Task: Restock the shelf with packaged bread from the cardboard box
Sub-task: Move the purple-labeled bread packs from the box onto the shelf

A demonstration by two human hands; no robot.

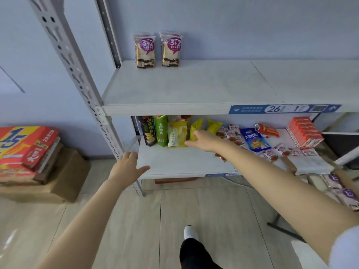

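Note:
Two packaged breads with purple "3+2" labels, one point(145, 50) and the other point(171, 49), stand upright side by side at the back left of the upper white shelf point(184, 88). At the right edge, a cardboard box point(343, 177) holds several more of the same bread packs point(347, 195). My left hand point(128, 164) hovers open at the lower shelf's front left corner, holding nothing. My right hand point(204, 141) reaches over the lower shelf point(174, 162), fingers spread beside a yellow snack bag point(177, 135), gripping nothing that I can see.
The lower shelf carries chip boxes point(155, 131), a blue bag point(254, 139), small red-white packets and a red carton stack point(305, 132). A grey slotted upright point(77, 74) frames the left. Red boxes on brown cartons point(29, 152) sit on the floor at left. My foot point(190, 232) is below.

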